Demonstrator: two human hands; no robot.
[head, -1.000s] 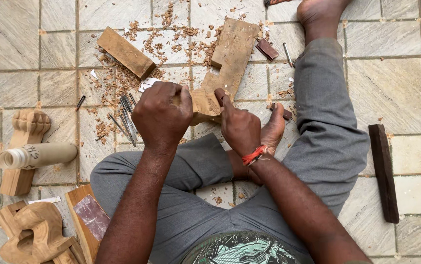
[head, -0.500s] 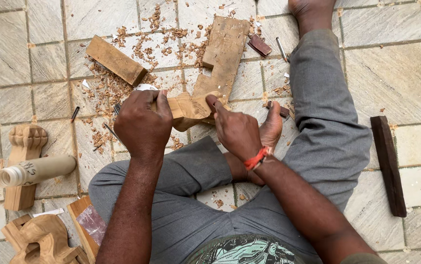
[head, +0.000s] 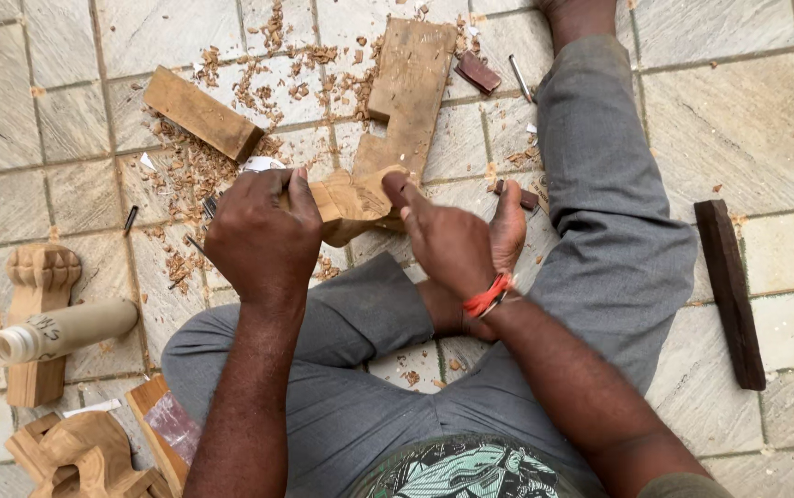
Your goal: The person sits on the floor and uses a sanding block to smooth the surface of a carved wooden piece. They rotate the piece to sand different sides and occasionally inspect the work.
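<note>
I sit on a tiled floor with my legs folded. My left hand [head: 263, 235] grips the left end of a small carved wooden piece [head: 352, 198] held over my lap. My right hand [head: 447, 240], with a red band at the wrist, rests its fingertips on the piece's right end, thumb pressed on top. The piece lies against the lower end of a long notched wooden board [head: 406, 92]. My bare foot [head: 507, 221] sits just right of the right hand.
Wood shavings [head: 231, 101] cover the tiles ahead. A short wooden block [head: 201, 112] lies upper left, thin metal tools [head: 208, 207] by my left hand. A dark wood bar [head: 731, 290] lies right. A carved post [head: 39, 314], a paper roll [head: 55, 332] and carved pieces [head: 83, 456] sit left.
Both hands have stayed on the carved piece. The left hand has shifted slightly left along it, and the right hand's fingers have moved onto its right end.
</note>
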